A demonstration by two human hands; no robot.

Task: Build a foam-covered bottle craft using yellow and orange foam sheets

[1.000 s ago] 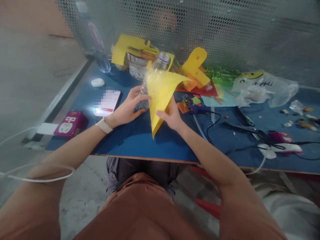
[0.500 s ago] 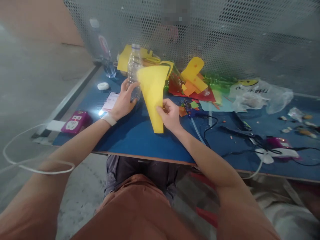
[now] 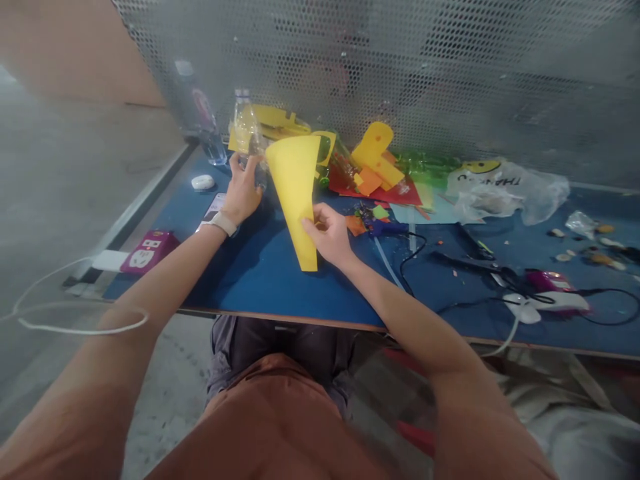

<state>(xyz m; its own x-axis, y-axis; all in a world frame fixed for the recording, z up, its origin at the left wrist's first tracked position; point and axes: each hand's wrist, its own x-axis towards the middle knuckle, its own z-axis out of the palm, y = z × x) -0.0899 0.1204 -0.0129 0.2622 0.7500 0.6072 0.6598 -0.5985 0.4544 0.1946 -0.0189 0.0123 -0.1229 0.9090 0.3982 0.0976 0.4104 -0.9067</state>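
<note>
My right hand [image 3: 330,233] pinches the lower right edge of a rolled sheet of yellow paper [image 3: 295,187]. The paper is upright like a funnel, wide at the top and narrow at the bottom, above the blue table. To its left, my left hand [image 3: 243,193] has its fingers curled round the lower part of a clear plastic bottle [image 3: 246,127] with a white cap. The palm faces away from me, and the fingers hide part of the bottle's base. A phone [image 3: 216,203] lies partly under my left wrist.
Behind are yellow cut-outs [image 3: 374,150], red paper [image 3: 407,193], green bottles [image 3: 433,167] and a plastic bag [image 3: 510,190]. A taller bottle [image 3: 213,143], a white case [image 3: 203,182] and a purple socket [image 3: 149,252] stand left. Cables and a blue glue gun [image 3: 387,228] lie right.
My left hand and the clear bottle have moved left, away from the yellow paper. The right hand still pinches the paper, which has turned slightly. The whole view has shifted a little.
</note>
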